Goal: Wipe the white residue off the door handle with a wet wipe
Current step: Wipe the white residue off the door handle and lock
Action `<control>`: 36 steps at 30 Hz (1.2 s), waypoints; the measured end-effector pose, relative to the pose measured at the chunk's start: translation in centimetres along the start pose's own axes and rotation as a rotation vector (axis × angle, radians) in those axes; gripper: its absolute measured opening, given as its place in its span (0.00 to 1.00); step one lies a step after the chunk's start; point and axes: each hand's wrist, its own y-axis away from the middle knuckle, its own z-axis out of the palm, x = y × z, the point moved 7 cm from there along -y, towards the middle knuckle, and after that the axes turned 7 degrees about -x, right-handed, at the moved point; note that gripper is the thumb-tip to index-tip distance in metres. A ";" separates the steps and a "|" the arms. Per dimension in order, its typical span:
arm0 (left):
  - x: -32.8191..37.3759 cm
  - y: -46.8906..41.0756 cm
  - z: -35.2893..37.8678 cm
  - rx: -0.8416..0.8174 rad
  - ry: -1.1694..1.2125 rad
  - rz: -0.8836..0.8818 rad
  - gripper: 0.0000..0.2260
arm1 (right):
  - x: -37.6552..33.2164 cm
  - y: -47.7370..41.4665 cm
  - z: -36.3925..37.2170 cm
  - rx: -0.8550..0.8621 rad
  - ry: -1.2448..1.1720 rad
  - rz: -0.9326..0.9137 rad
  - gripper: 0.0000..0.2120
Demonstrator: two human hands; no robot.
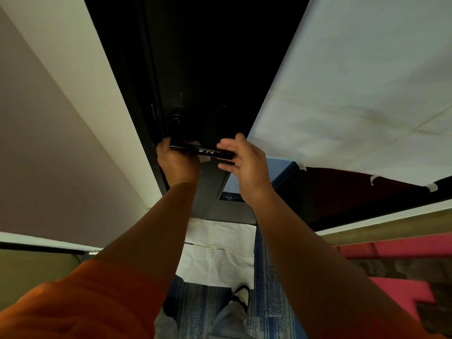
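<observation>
Black door handle, white-streaked, is being gripped by left hand with wipe; right hand loosely cupping its end; dark door, blue carpet.

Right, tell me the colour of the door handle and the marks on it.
In the head view, the door handle is glossy black, with white residue streaked along its top.

White paper sheet on blue carpet at 6 o'clock; pink boards at 4 o'clock.
</observation>
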 end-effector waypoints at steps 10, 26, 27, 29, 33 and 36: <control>1.4 4.7 2.5 -0.304 -0.264 0.484 0.07 | 5.0 -0.3 -0.9 0.096 0.144 0.179 0.09; -2.6 0.1 -3.2 -0.511 -0.152 0.081 0.07 | 9.2 -2.1 3.1 0.262 -0.313 0.411 0.12; -3.1 -0.3 -3.8 -0.476 -0.178 0.057 0.07 | 9.2 -2.4 3.3 0.279 -0.325 0.411 0.12; -4.0 -1.3 -4.8 -0.393 -0.218 0.002 0.07 | 8.9 -2.9 3.9 0.316 -0.349 0.438 0.10; -3.9 -3.3 -5.7 -0.322 -0.214 -0.054 0.09 | 10.2 -4.0 6.0 0.389 -0.497 0.506 0.09; -2.8 -4.2 -5.1 -0.353 -0.287 -0.024 0.11 | 11.1 -4.7 8.3 0.284 -0.508 0.453 0.02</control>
